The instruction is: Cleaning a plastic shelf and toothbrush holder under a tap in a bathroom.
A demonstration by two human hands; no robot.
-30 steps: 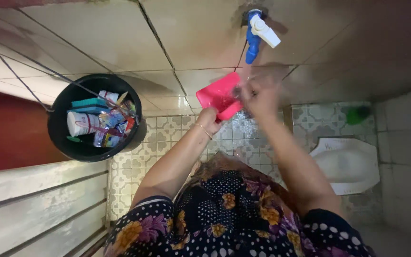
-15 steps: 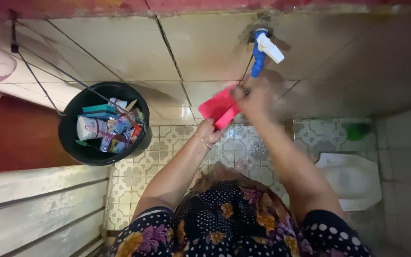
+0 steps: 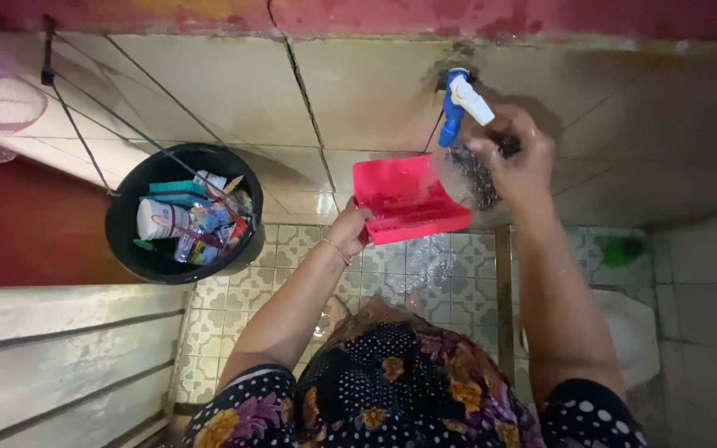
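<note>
Two hands are up at the wall in my head view, both raised under the blue and white plastic tap (image 3: 460, 101) that juts from the tiled wall (image 3: 209, 83). My left hand (image 3: 350, 226) is closed on the near left corner of a flat red plastic tray (image 3: 408, 199), fingers curled under its edge, thumb on the rim; the tray sits almost level, with its open side facing up at me, just below and left of the tap's spout. A thin bangle (image 3: 335, 250) rings that wrist. My right hand (image 3: 514, 158) is folded around a dark, wet scouring pad (image 3: 479, 176), held right beside the tray's far right corner and just under the white tap lever. Whether the pad actually touches the tray I cannot tell; the area is blurred with water.

To the left, well apart from the hands, a round black plastic bucket (image 3: 126, 241) hangs by dark cords against the wall. It is packed with toiletries: a white tub (image 3: 162, 222), teal flat boxes (image 3: 172, 192) and small tubes and sachets I cannot make out singly. Below lies a patterned tile floor (image 3: 234, 290), wet under the tray. At lower right shows the pale edge of a floor-level toilet pan (image 3: 632, 332), with a green object (image 3: 621, 251) near it. My dotted, flowered dress (image 3: 400, 390) fills the bottom.
</note>
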